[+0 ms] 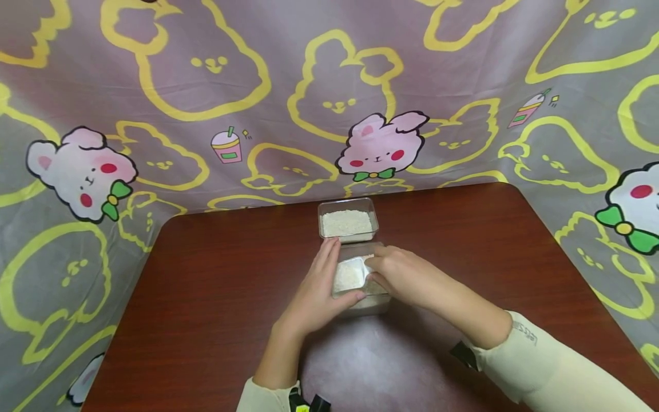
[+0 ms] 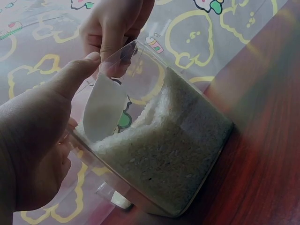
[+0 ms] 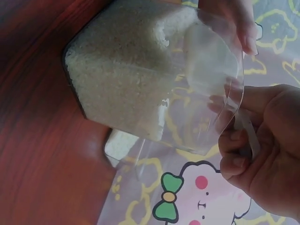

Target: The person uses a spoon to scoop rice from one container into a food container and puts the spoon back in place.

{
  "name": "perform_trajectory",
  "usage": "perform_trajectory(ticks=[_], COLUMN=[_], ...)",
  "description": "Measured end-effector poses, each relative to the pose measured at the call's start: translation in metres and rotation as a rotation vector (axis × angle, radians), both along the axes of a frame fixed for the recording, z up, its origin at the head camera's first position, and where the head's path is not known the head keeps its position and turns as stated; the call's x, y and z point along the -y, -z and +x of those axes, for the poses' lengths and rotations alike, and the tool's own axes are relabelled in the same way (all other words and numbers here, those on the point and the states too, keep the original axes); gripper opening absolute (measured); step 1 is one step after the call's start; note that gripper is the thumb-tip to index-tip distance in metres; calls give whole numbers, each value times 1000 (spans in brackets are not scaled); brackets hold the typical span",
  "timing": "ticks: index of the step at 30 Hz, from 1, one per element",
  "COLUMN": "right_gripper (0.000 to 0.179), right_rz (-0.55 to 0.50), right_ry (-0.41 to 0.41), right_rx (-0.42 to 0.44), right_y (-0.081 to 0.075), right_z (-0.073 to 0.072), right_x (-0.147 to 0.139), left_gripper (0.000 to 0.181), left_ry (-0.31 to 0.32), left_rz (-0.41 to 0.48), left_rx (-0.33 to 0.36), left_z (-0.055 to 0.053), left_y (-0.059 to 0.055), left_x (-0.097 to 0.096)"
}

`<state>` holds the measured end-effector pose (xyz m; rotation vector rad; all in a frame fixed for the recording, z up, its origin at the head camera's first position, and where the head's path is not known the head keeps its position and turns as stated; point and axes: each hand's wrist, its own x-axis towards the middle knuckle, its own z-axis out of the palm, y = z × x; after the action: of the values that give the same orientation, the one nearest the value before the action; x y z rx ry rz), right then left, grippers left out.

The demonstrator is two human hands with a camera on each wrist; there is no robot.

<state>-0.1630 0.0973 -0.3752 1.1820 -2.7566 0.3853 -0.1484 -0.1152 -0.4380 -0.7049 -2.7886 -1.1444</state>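
Observation:
A clear box (image 1: 366, 306) holding white rice (image 2: 154, 159) stands on the table in front of the person. My right hand (image 1: 407, 276) comes in from the right and grips the handle of a white scoop (image 2: 105, 110). In the head view, rice fills the scoop's bowl; the bowl sits inside the box beside its left wall. The rice is heaped against one side and lower under the scoop. My left hand (image 1: 320, 290) holds the box at its left side, thumb at the near rim and fingers along the outer wall.
Just behind the box stands a second clear container (image 1: 350, 236), also with rice in it. Both are on a dark red-brown table (image 1: 221, 297). A patterned cloth (image 1: 278, 68) hangs behind the table and along its sides.

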Motion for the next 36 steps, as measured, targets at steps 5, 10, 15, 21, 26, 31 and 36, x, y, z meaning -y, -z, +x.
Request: perform_trajectory(ticks=[5, 10, 15, 21, 26, 31, 36], right_gripper=[8, 6, 6, 7, 5, 17, 22], right_rz=[-29, -74, -127, -177, -220, -275, -324], right_ry=[-2, -8, 0, 42, 61, 43, 31], right_rx=[16, 26, 22, 40, 56, 2, -29], right_y=[2, 4, 5, 6, 10, 21, 28], right_z=[3, 5, 9, 14, 16, 17, 18], right_x=[-5, -10, -14, -19, -27, -37, -44], left_gripper=[105, 105, 105, 106, 105, 106, 105], left_ry=[-4, -5, -4, -6, -5, -7, -8], left_rz=[-11, -11, -15, -8, -3, 1, 4], left_rx=[18, 10, 7, 12, 26, 38, 33], left_z=[0, 0, 0, 1, 1, 1, 1], left_y=[0, 1, 2, 2, 2, 2, 2], left_x=[0, 0, 0, 0, 0, 0, 0])
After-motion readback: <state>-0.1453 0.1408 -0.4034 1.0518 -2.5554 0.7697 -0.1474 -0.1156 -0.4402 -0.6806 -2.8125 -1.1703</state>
